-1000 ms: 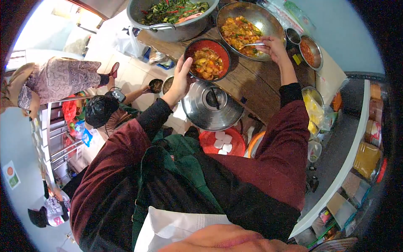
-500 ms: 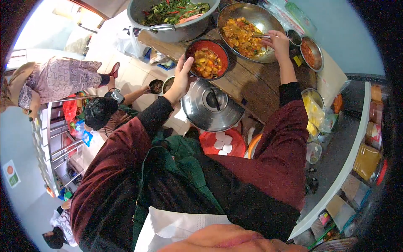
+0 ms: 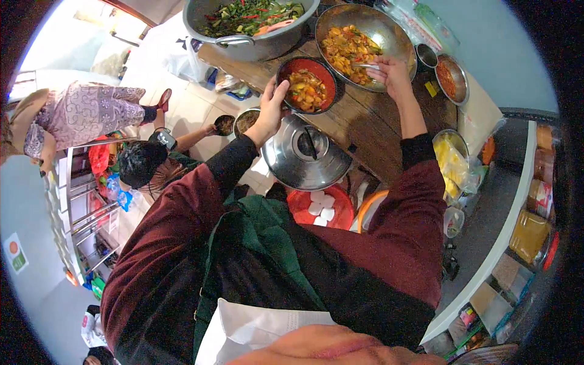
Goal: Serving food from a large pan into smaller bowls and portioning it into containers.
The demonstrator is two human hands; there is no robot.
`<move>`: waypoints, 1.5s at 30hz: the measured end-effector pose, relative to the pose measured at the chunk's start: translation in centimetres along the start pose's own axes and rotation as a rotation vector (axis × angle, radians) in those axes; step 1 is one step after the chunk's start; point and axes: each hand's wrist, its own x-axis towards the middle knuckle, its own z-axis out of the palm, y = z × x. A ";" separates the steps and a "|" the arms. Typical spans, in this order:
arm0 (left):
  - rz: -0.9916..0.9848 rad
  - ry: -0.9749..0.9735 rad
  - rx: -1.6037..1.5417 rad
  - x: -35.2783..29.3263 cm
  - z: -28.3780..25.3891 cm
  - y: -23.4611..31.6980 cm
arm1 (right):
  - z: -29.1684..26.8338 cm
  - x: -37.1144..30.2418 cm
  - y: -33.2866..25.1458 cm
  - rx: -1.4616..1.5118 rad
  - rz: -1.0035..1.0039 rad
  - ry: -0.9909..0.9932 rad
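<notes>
A black bowl with a red inside (image 3: 324, 76), part filled with an orange stew, is gripped at its left rim by my left hand (image 3: 269, 112). It is tilted a little beside the wok. My right hand (image 3: 394, 79) pinches the handle of a metal spoon (image 3: 366, 66) over the wide metal wok (image 3: 396, 41). The spoon's head reaches into the orange, vegetable-like stew (image 3: 347, 48) there. Below the bowl a large steel pot lid (image 3: 292, 161) with a black knob lies near the wooden table's (image 3: 377, 121) front edge.
A big grey pot (image 3: 243, 52) of greens stands at the back left. Right of the wok are a small metal cup (image 3: 427, 56) and a bowl of red sauce (image 3: 451, 79). A red basin (image 3: 340, 210) with white blocks sits below. Another person (image 3: 146, 161) crouches at left, holding a small bowl.
My left hand and the bowl have shifted slightly right. My right hand has moved down and left with the spoon, toward the wok's near side. The bowl has tilted somewhat.
</notes>
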 end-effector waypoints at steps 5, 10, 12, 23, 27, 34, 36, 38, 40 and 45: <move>0.013 0.005 -0.017 -0.1 0.2 0.0 | 0.2 -2.8 -0.4 -0.010 -0.083 -0.001; 0.035 -0.013 -0.016 -0.6 0.6 0.3 | 0.4 -5.3 -0.5 0.098 -0.098 0.067; -0.062 0.012 -0.068 -1.1 1.2 0.8 | 0.5 -5.6 0.1 0.147 -0.112 0.099; -0.053 -0.014 -0.029 -1.2 0.9 0.3 | 1.4 -4.4 1.0 0.320 -0.158 0.190; -0.094 0.000 -0.028 -1.5 1.3 0.7 | 0.8 -3.4 0.9 0.304 -0.182 0.178; -0.054 -0.009 -0.048 -1.4 1.3 0.7 | 0.4 -2.4 -1.0 0.287 -0.235 0.173; -0.083 0.009 -0.001 -1.3 1.0 0.7 | 0.4 -2.5 -1.7 0.275 -0.241 0.178; -0.076 -0.009 -0.015 -1.2 1.0 0.7 | 0.3 -2.5 -2.2 0.279 -0.293 0.174; -0.068 -0.028 -0.028 -1.0 1.1 0.5 | 0.4 -3.1 -2.7 0.289 -0.310 0.158; -0.080 0.004 -0.041 -1.1 0.7 0.7 | 4.8 -8.8 -3.2 -0.105 -0.486 0.011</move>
